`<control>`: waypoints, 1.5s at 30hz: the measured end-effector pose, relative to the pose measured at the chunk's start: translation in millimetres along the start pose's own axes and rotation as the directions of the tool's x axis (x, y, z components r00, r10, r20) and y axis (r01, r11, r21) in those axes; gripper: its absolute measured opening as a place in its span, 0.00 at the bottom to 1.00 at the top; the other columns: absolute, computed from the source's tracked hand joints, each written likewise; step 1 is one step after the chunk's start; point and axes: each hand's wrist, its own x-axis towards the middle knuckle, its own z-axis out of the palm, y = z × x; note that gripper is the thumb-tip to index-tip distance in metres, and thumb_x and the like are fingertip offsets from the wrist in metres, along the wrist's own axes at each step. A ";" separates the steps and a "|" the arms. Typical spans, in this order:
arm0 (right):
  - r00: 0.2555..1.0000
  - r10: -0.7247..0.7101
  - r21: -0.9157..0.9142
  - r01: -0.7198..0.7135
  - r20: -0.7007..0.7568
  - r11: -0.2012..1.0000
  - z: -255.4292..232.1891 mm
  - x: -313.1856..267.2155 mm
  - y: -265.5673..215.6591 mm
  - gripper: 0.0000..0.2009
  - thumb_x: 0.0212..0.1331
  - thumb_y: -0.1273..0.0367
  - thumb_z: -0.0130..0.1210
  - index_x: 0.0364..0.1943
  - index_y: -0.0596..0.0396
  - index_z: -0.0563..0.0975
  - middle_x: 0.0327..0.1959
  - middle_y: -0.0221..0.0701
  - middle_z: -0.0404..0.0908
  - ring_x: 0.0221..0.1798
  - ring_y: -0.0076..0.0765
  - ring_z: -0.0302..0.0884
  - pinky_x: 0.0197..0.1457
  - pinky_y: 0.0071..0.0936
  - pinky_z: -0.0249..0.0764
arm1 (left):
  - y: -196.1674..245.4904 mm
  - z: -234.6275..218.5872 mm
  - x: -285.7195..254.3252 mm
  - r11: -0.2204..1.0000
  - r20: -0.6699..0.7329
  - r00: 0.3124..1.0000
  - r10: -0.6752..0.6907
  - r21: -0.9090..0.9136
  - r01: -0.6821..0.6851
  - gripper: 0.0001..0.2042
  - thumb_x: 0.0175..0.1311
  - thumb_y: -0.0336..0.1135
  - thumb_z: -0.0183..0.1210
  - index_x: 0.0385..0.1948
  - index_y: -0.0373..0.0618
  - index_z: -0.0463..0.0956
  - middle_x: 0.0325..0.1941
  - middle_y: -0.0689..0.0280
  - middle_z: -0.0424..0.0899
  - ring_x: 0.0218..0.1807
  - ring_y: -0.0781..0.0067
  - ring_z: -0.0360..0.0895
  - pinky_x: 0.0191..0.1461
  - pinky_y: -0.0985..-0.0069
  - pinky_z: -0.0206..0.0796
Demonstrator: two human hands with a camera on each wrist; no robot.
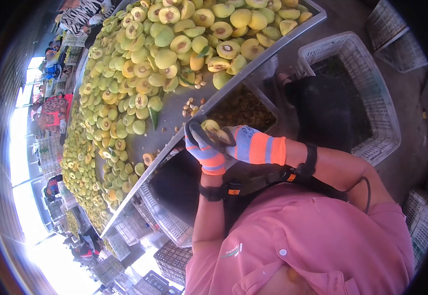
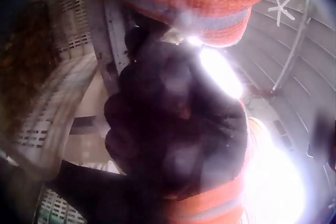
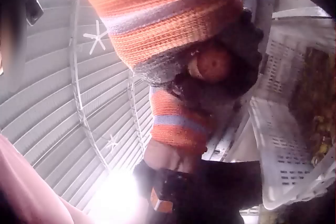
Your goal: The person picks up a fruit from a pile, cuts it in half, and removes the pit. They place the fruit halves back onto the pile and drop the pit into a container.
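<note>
In the head view a yellow-green cut peach [image 1: 213, 129] sits between both gloved hands, just off the edge of the sorting table [image 1: 172, 142]. My left hand [image 1: 205, 149], in an orange and grey glove with dark coated fingers, grips it from the left. From the right, my right hand [image 1: 253, 143] holds its other side, the fingertips of both hands close together. The right wrist view shows a reddish-brown round part of the peach [image 3: 214, 64] inside the dark glove. Glare and dark fingers [image 2: 173, 87] hide the peach in the left wrist view.
Many halved peaches [image 1: 165, 58] are heaped on the table, with loose pits [image 1: 190, 107] near its edge. Below the edge is a bin of brown pits [image 1: 246, 110]. White plastic crates [image 1: 381, 105] stand at the right and under the table. Other people work beyond it.
</note>
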 end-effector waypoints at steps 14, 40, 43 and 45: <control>0.997 -0.054 -0.009 0.053 -0.053 0.999 2.0 10.5 -11.4 0.12 0.52 0.66 0.56 0.38 0.58 0.78 0.34 0.49 0.82 0.41 0.59 0.78 0.44 0.41 0.74 | 34.4 -29.6 1.5 0.996 0.175 0.981 -0.088 0.024 0.085 0.10 0.71 0.32 0.48 0.47 0.38 0.72 0.45 0.61 0.78 0.46 0.72 0.74 0.51 0.74 0.67; 0.985 -0.154 0.327 0.170 -0.074 0.930 -5.8 73.6 -8.6 0.12 0.55 0.69 0.61 0.42 0.57 0.80 0.33 0.30 0.83 0.35 0.18 0.72 0.39 0.27 0.73 | 11.8 -21.5 63.1 0.976 0.094 0.972 0.215 0.004 -0.216 0.19 0.54 0.26 0.58 0.51 0.38 0.71 0.44 0.51 0.77 0.43 0.47 0.78 0.46 0.64 0.71; 0.998 -0.058 0.461 0.062 -0.022 0.885 -0.7 62.6 -26.6 0.10 0.55 0.71 0.60 0.42 0.56 0.79 0.35 0.29 0.83 0.37 0.20 0.74 0.41 0.27 0.74 | 15.7 -24.8 62.2 0.948 0.057 0.955 0.292 0.115 -0.297 0.14 0.54 0.23 0.55 0.45 0.39 0.74 0.38 0.53 0.78 0.39 0.47 0.78 0.41 0.64 0.71; 1.000 -0.020 0.422 0.022 -0.010 0.907 -4.6 53.6 -43.6 0.10 0.56 0.71 0.59 0.42 0.55 0.79 0.35 0.29 0.83 0.38 0.21 0.74 0.42 0.28 0.74 | 21.0 -27.3 69.7 0.927 0.080 0.936 0.342 0.137 -0.350 0.11 0.54 0.23 0.54 0.41 0.40 0.76 0.35 0.54 0.78 0.36 0.47 0.78 0.39 0.64 0.71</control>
